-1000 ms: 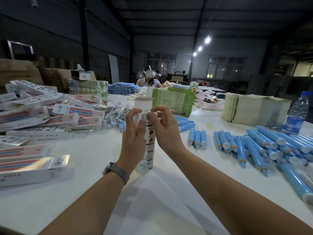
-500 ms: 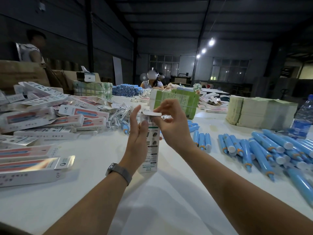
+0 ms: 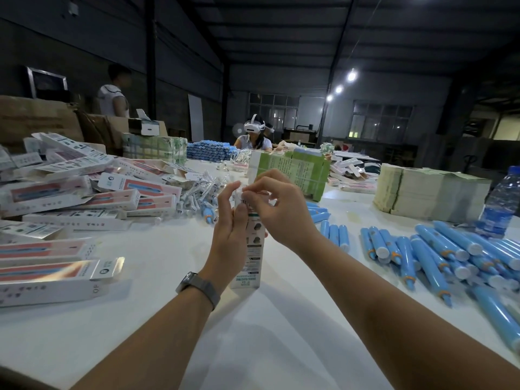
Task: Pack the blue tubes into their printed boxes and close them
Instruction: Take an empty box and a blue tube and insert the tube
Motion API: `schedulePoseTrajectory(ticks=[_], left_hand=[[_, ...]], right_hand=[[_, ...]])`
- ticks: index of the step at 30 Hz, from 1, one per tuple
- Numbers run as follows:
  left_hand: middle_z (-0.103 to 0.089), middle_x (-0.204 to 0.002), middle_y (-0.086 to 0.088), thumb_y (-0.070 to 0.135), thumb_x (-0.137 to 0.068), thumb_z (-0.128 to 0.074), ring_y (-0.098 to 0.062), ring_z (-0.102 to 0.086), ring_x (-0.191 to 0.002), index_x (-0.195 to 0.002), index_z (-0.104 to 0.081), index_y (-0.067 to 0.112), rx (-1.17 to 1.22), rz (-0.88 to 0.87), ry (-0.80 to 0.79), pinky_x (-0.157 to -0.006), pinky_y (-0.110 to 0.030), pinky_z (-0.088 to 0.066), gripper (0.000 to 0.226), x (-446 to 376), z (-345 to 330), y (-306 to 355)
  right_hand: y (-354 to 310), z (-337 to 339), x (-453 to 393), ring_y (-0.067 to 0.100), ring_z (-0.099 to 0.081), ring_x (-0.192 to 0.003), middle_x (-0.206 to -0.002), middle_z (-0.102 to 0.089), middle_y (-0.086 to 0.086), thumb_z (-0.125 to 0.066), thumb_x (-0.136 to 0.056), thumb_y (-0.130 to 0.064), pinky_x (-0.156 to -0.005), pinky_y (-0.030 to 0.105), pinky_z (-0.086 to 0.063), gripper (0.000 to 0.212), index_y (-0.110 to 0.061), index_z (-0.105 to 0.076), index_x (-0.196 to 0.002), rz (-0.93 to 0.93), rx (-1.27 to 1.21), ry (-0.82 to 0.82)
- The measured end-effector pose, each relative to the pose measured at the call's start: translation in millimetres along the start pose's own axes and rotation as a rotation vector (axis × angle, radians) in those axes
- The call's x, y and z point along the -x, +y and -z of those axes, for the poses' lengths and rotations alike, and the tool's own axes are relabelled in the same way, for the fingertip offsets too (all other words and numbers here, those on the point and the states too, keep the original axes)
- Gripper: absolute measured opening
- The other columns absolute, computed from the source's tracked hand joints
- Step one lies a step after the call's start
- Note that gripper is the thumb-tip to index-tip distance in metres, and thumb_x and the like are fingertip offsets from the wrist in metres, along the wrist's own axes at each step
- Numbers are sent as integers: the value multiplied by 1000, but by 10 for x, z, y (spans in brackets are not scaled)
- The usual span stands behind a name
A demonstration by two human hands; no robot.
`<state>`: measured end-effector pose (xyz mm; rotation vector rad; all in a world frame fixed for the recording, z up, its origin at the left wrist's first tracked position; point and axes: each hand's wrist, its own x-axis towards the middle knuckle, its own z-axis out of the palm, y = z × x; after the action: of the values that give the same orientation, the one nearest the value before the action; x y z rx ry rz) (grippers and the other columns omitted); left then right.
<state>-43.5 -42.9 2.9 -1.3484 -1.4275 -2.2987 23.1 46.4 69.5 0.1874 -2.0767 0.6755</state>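
At frame centre, my left hand (image 3: 229, 220) grips the upright printed box (image 3: 250, 260) standing on the counter (image 3: 157, 277) while my right hand (image 3: 278, 205) pinches its top flap; thin card looks light and crushable, best held by its edges.

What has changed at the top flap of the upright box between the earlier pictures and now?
The top flap, upright a second ago, has been folded down; the right hand now presses it into the top of the printed box. The left hand still grips the box's side. The box stays standing on the white table, and the blue tubes at the right lie as before.
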Motion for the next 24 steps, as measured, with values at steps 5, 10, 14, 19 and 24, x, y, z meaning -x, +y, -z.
schedulePoseTrajectory(ticks=[5, 10, 14, 19, 24], left_hand=[[-72, -95, 7, 35, -103, -35, -16, -70, -76, -129, -40, 48, -24, -9, 18, -63, -31, -56, 29, -2, 2, 3], [-68, -100, -14, 41, -101, -36, -39, -69, -79, -122, -40, 60, -73, 27, 34, -69, -54, -59, 28, 15, -6, 25], [-69, -100, -10, 44, -100, -36, -36, -70, -77, -121, -39, 64, -84, 39, 42, -67, -49, -60, 29, 14, -7, 30], [-69, -99, 3, 43, -101, -33, -39, -68, -78, -122, -37, 67, -141, 8, 31, -70, -60, -58, 33, 24, 2, 50], [-68, -94, 2, 42, -101, -34, -35, -68, -76, -116, -41, 62, -162, 7, 48, -67, -63, -56, 26, 0, 11, 27]], right_hand=[[-51, 6, -66, 9, -59, -75, -83, -67, -1, -69, -88, -9, -70, 28, -50, 7, -8, -76, -87, 46, 54, 21], [-65, 85, -155, 14, -63, -76, -83, -69, -1, -69, -90, -16, -72, 33, -52, 9, -11, -77, -89, 31, 86, -37], [-79, 125, -219, 15, -64, -78, -83, -70, -2, -70, -90, -18, -75, 37, -54, 11, -11, -77, -90, 20, 91, -104], [-57, 151, -177, 18, -62, -80, -83, -67, -1, -69, -91, -18, -77, 42, -52, 12, -10, -77, -92, -47, 16, -129], [-49, 140, -77, 9, -64, -84, -93, -72, -9, -64, -94, -20, -81, 38, -52, 21, -18, -74, -113, -55, 42, -88]])
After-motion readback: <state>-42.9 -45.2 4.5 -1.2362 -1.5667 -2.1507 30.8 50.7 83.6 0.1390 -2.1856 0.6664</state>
